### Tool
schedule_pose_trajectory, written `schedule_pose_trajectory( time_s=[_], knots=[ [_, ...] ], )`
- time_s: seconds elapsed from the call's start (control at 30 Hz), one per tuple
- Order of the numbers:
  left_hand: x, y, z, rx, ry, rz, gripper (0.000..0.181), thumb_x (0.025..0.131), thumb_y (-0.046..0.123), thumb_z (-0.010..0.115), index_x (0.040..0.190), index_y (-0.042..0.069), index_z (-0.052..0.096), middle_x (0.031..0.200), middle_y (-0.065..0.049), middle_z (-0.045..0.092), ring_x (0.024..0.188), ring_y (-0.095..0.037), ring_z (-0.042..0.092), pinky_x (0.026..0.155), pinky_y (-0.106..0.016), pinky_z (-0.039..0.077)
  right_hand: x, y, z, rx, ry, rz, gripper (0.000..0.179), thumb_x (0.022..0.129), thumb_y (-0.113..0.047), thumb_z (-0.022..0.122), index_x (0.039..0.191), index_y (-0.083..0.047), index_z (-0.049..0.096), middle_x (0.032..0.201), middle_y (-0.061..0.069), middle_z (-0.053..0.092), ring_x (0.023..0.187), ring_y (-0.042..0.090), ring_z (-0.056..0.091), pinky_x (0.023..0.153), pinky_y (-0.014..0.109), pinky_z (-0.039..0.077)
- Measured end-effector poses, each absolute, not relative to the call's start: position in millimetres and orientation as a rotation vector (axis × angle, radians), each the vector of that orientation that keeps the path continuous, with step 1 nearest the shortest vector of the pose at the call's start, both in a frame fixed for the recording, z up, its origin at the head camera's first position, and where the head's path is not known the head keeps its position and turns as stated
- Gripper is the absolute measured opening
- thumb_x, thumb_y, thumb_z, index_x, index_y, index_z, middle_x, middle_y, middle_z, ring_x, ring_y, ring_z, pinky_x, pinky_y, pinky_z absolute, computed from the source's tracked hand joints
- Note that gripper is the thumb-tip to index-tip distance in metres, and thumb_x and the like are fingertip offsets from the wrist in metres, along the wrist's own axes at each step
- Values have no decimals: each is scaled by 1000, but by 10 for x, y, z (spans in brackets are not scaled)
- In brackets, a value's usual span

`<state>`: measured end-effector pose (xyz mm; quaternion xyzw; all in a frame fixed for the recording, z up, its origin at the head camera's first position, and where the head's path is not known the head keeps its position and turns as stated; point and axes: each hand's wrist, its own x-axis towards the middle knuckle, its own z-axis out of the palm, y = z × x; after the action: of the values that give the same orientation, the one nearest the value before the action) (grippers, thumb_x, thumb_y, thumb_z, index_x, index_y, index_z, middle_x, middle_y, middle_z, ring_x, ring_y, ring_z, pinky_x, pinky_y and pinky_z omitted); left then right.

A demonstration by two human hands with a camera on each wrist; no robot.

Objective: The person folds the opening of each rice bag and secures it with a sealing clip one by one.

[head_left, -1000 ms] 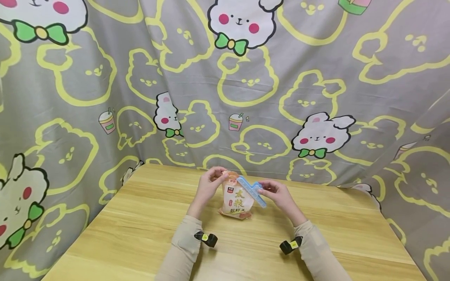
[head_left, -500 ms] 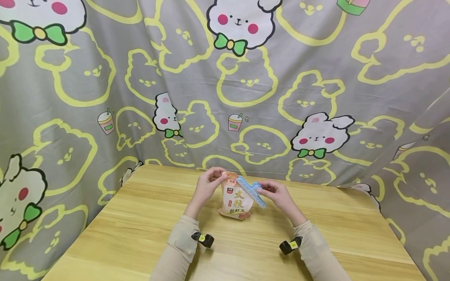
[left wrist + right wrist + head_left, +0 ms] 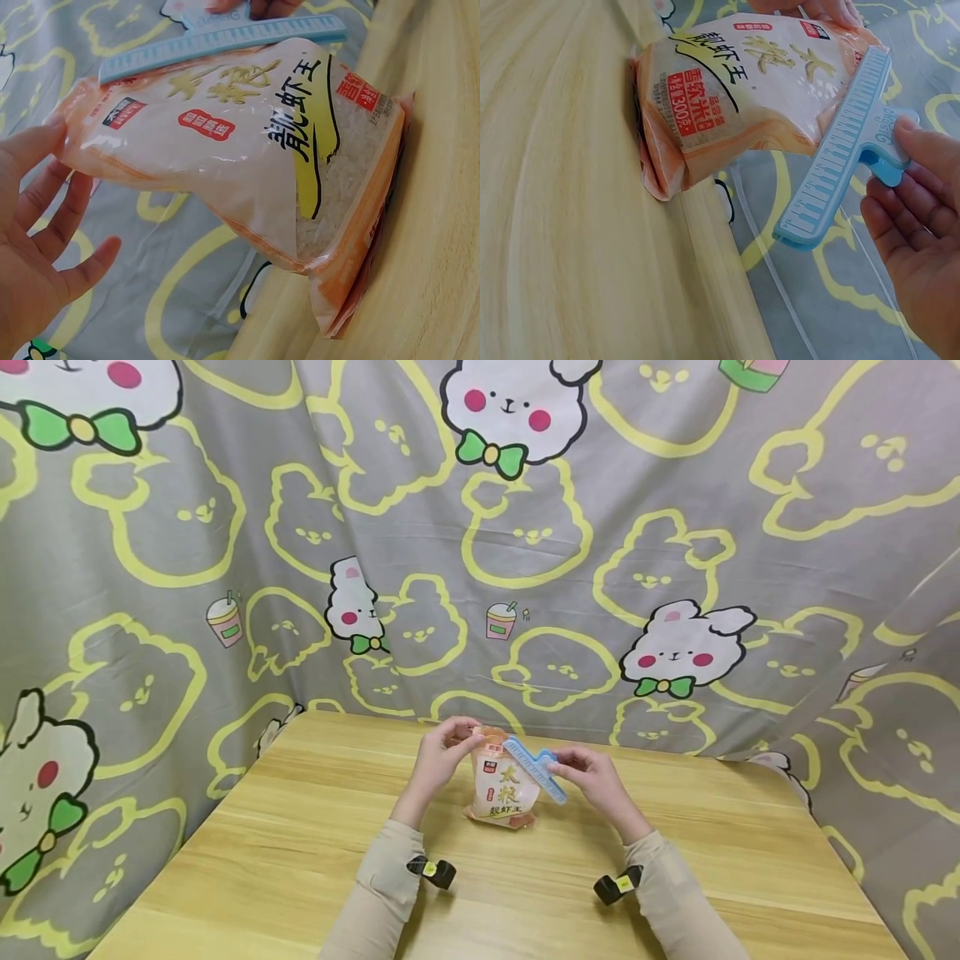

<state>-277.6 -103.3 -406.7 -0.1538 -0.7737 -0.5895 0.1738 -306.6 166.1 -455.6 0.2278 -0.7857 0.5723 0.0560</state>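
Observation:
A plastic bag of rice (image 3: pixel 504 789), white and orange with gold and black lettering, stands upright on the table. My left hand (image 3: pixel 444 756) pinches its top left corner between thumb and forefinger; in the left wrist view the other fingers of that hand (image 3: pixel 52 247) spread away from the bag. At the bag's top right lies a long light-blue bag clip (image 3: pixel 840 154) with piano keys printed along its bar, slanting down to the right. The thumb and fingers of my right hand (image 3: pixel 922 202) pinch the clip's handle. The bar overlaps the bag's upper right edge.
The wood-grain table (image 3: pixel 300 860) reaches back to a grey curtain (image 3: pixel 420 527) with yellow outlines and white rabbits, which hangs behind and on both sides. Black wrist cameras (image 3: pixel 433 872) are strapped over both sleeves.
The left forearm has shifted slightly left. The bag and the clip have barely moved, and both hands keep their hold.

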Motion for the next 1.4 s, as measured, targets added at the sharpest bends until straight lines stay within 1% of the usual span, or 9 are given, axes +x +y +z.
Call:
schedule_pose_trajectory(
  time_s=[0.27,0.37,0.5,0.63,0.8,1.07,1.23,1.4],
  knots=[
    [-2762,-1025,-4051,-420,-2205,-1680,18,90,10,69,106,2,68,89,-21,69,83,-15,61,81,-26,50,-3057,1644,-4554,693,-2369,1729,22,90,-9,69,107,4,69,99,23,69,79,-1,62,73,18,53],
    [-2764,-1022,-4050,-410,-2212,-1677,18,90,10,69,106,2,68,90,-21,68,83,-14,61,81,-26,50,-3051,1631,-4534,690,-2366,1732,20,89,-6,68,106,6,69,98,25,69,78,-1,62,72,17,53],
    [-2758,-1019,-4042,-409,-2210,-1664,18,90,10,69,106,2,68,89,-20,69,83,-12,61,81,-25,51,-2957,1599,-4404,725,-2354,1730,19,89,-2,67,104,9,68,96,26,67,77,1,62,71,18,53],
    [-2742,-1010,-4025,-420,-2195,-1652,17,90,8,69,105,1,68,87,-20,68,81,-11,61,80,-24,51,-2884,1568,-4297,734,-2352,1723,19,89,-3,67,104,9,68,95,25,67,78,4,63,72,18,53],
    [-2729,-1003,-4007,-419,-2190,-1659,18,89,7,69,105,0,68,86,-22,68,81,-14,62,79,-25,51,-2895,1544,-4275,736,-2335,1742,19,90,-4,67,104,7,68,95,25,67,79,7,64,72,19,53],
    [-2728,-998,-4009,-404,-2193,-1673,18,89,7,69,106,0,68,87,-22,68,83,-17,63,82,-29,52,-2919,1528,-4285,728,-2324,1757,19,89,-4,68,104,8,68,95,25,67,78,5,63,71,18,53],
    [-2717,-996,-4001,-405,-2192,-1681,18,90,7,68,105,-1,68,88,-23,68,85,-23,64,82,-32,51,-2910,1522,-4276,717,-2329,1760,18,89,-3,68,103,8,68,95,24,67,77,7,63,70,18,52],
    [-2721,-990,-4001,-418,-2189,-1677,17,90,7,68,105,-1,68,89,-22,70,86,-25,65,82,-33,52,-2905,1504,-4257,728,-2318,1763,19,89,-3,68,104,8,68,95,24,67,77,4,62,71,18,53]
  ],
)
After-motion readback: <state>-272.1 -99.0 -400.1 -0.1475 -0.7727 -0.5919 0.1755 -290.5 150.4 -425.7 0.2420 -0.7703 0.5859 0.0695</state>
